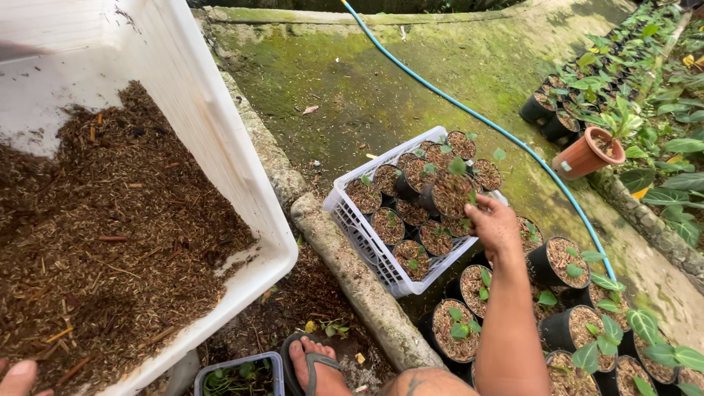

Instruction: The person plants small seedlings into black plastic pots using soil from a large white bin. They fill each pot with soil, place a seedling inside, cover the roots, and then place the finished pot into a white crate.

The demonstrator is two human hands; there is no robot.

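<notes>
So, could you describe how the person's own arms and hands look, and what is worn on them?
The right hand and its forearm are bare: no glove, no sleeve, no watch or ring visible. A dark marking, maybe a tattoo, shows near the bottom edge, though on which body part is unclear. Of the left hand only a bare fingertip shows at the bottom left corner, so the rest cannot be told.

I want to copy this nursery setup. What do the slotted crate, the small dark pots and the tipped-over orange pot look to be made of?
Slotted crate: white moulded plastic, judging by its thin ribbed walls. Small dark pots: likely thin black plastic, smooth with a slight sheen. Orange pot: matte terracotta colour, but clay or plastic is hard to tell.
</notes>
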